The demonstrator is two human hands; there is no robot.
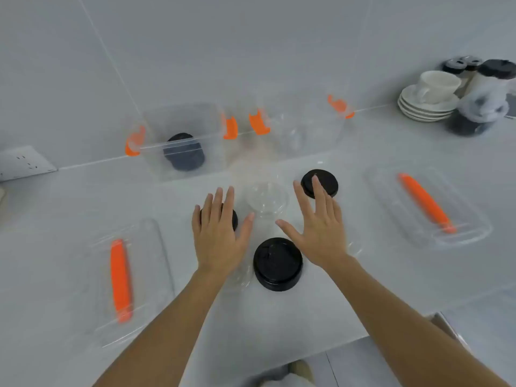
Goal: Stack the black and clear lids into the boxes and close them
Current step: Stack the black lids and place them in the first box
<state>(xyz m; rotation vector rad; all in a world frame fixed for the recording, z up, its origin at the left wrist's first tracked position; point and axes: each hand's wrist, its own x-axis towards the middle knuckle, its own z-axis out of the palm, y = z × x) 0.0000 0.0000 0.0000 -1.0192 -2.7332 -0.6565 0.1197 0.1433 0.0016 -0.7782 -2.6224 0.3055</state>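
Closest to the person, a stack of black lids (277, 263) stands on the white counter (69, 208), between the two forearms. A little farther, the left hand (220, 233) is flat with its fingers spread, and it holds nothing; it is over another black lid (234, 219), but I cannot tell if it touches it. The right hand (321, 233) is also spread open and empty, with its fingertips over the near edge of a third black lid (321, 181). Between both hands stands a pile of clear dome lids (267, 201).

On the left side a clear box cover with an orange handle (120, 277) lies flat on the counter, and a second cover with an orange handle (425, 202) lies on the right side.

Farther, against the wall, there are two open clear boxes with orange clips. The left box (184, 141) contains a stack of black lids (184, 153). The right box (304, 124) seems to contain clear lids, but they are difficult to see. In the far right corner a white cup sits on stacked saucers (427, 103).
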